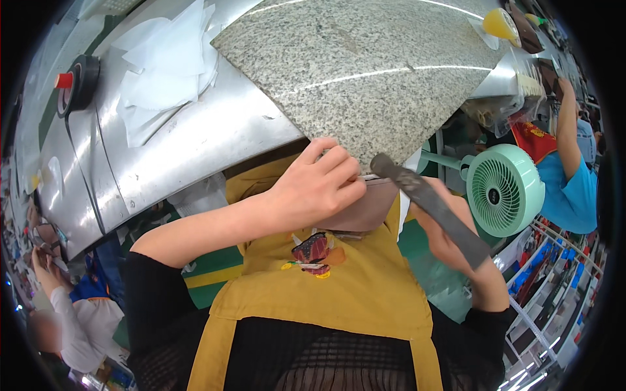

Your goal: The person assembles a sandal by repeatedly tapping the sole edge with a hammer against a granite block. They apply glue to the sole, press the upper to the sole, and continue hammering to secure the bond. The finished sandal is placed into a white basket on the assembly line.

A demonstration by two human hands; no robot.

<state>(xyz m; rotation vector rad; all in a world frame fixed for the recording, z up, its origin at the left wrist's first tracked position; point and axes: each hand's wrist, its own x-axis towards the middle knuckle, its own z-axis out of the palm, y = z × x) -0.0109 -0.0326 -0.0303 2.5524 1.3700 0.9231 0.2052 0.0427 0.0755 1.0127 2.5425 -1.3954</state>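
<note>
My left hand [326,179] is closed at the near corner of a speckled granite slab [372,85], its fingers bent over the edge of a mauve-brown leather-like piece [365,207]. That piece hangs down from the slab's corner in front of my apron, partly hidden by the hand. My right hand [447,218] grips a dark, worn hammer [433,205], with its rounded end beside the slab's corner, just right of my left fingers. Most of the right fingers are behind the hammer.
White sheets [166,72] lie on the metal table [215,130] at left, near a black reel [81,85]. A mint-green fan [505,190] stands right of my right hand. A yellow container [501,26] stands at far right. Other people [570,189] work on both sides.
</note>
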